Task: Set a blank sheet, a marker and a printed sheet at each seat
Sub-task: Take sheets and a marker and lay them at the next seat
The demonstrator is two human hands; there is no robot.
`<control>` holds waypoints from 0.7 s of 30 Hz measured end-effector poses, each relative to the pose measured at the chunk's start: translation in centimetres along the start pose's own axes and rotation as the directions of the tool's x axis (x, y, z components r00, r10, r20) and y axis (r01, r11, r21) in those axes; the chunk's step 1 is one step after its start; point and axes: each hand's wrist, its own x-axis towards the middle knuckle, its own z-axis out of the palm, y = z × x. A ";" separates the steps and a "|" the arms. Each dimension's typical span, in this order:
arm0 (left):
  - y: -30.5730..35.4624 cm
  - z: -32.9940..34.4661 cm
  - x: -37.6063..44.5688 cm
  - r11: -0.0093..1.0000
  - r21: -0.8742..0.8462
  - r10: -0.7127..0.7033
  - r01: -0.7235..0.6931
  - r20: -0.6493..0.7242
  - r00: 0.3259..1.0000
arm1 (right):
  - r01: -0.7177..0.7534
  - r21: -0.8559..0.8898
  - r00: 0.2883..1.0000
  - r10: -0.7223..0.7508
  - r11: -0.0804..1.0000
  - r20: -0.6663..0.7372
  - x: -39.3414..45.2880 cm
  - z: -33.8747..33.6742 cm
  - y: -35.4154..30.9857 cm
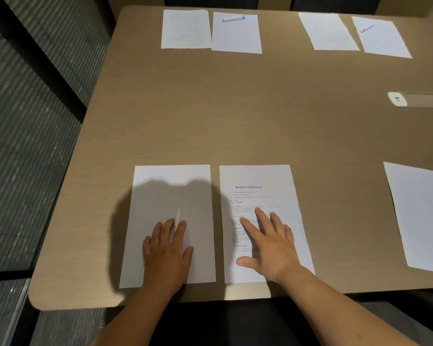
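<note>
— What is worn on the arms?
— Nothing: both forearms are bare to the frame's edge, no sleeves, no watch.
— And the left hand (166, 248) and right hand (270, 245)?
— Ungloved, no rings visible.

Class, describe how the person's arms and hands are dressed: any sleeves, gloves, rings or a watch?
Both forearms are bare as far as the frame shows, with no sleeves visible. The left hand and right hand wear no gloves; no rings, watch or bracelet are visible.
</note>
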 end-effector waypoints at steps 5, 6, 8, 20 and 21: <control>-0.1 0.2 -0.2 1.000 0.006 0.004 -0.004 0.001 1.000 | -0.012 0.012 1.000 0.012 1.000 0.002 -0.1 0.2 -0.4; -0.2 0.1 -0.2 1.000 0.007 0.006 -0.006 0.002 1.000 | -0.014 0.017 1.000 0.013 1.000 0.003 -0.1 0.2 -0.4; -0.2 0.0 -0.1 1.000 0.016 0.011 -0.011 0.008 1.000 | -0.017 0.030 1.000 0.017 0.999 0.001 0.0 0.1 -0.4; -0.7 0.1 -0.1 0.999 0.049 0.013 -0.013 0.000 1.000 | 0.007 0.052 1.000 -0.007 0.999 0.005 0.0 0.0 0.2; -0.6 0.1 -0.1 0.998 0.053 0.015 -0.015 -0.004 1.000 | 0.007 0.054 1.000 -0.007 0.999 0.001 0.1 0.1 0.1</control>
